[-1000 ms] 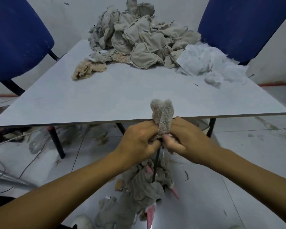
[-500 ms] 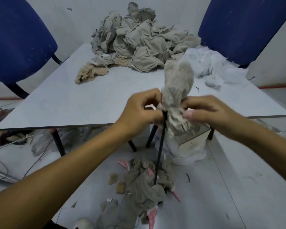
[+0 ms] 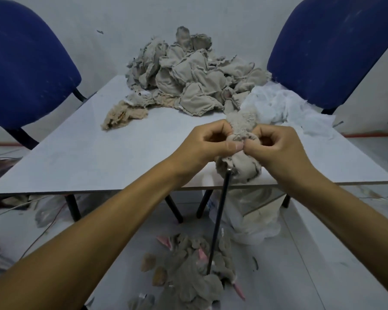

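A grey plush fabric piece (image 3: 241, 127) sits over the top of a thin black rod (image 3: 220, 218) that slants down toward the floor. My left hand (image 3: 207, 144) pinches the fabric from the left and my right hand (image 3: 276, 148) pinches it from the right, thumbs nearly touching in front. Bunched fabric (image 3: 244, 168) hangs under my hands where the rod enters. The rod's upper end is hidden inside the fabric.
A white table (image 3: 99, 157) carries a heap of grey fabric pieces (image 3: 188, 79), a tan scrap (image 3: 123, 115) and white stuffing (image 3: 285, 108). Blue chairs (image 3: 25, 68) stand at both far corners. Finished grey and pink plush pieces (image 3: 188, 269) lie on the floor by a white bag (image 3: 253, 222).
Both hands rose with the fabric from below the table edge to above it. The tall fabric tip is now pulled lower and bunched between my fingers.
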`<state>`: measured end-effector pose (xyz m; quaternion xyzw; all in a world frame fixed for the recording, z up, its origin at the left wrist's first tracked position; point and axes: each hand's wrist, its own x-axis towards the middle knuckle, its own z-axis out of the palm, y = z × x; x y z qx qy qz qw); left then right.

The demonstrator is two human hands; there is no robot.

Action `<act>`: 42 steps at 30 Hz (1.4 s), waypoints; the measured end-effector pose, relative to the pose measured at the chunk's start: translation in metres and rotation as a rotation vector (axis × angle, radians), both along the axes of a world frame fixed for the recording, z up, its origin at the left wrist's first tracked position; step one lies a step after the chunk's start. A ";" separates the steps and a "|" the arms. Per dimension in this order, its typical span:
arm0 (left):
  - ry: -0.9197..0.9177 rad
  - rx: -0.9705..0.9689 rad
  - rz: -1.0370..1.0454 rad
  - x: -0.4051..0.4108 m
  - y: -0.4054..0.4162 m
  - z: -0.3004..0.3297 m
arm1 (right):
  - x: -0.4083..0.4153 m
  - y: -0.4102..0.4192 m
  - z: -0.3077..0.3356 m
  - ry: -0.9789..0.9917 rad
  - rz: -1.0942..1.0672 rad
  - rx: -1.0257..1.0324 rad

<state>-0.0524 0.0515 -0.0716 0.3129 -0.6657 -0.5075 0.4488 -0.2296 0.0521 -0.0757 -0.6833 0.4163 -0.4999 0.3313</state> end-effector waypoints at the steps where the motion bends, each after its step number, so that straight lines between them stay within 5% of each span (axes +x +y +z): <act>1: -0.010 -0.020 0.027 -0.002 -0.001 -0.003 | 0.003 -0.002 -0.003 0.001 -0.073 -0.010; 8: -0.065 0.044 0.137 -0.002 -0.010 -0.010 | 0.018 -0.023 -0.018 -0.003 -0.255 0.075; 14: 0.015 0.196 0.368 0.013 -0.022 -0.019 | 0.027 -0.020 -0.024 -0.491 0.320 0.613; 17: -0.004 0.194 0.450 0.015 -0.022 -0.028 | 0.019 -0.016 -0.024 -0.376 0.510 0.617; 20: -0.080 0.171 0.537 0.007 -0.020 -0.036 | 0.019 -0.013 -0.024 -0.187 0.361 0.497; 24: 0.036 0.285 0.335 0.007 -0.017 -0.033 | 0.021 -0.015 -0.030 -0.083 0.125 0.361; 32: -0.216 0.066 0.255 0.010 -0.001 -0.037 | 0.032 -0.021 -0.040 0.075 -0.253 0.204; 35: -0.137 0.158 0.319 0.012 -0.006 -0.034 | 0.032 -0.027 -0.034 -0.015 -0.121 0.368; 39: 0.070 0.290 0.411 0.012 -0.018 -0.034 | 0.016 -0.025 -0.026 -0.253 0.320 0.603; 42: 0.057 0.314 0.437 0.006 -0.021 -0.036 | 0.007 -0.021 -0.028 -0.140 0.382 0.552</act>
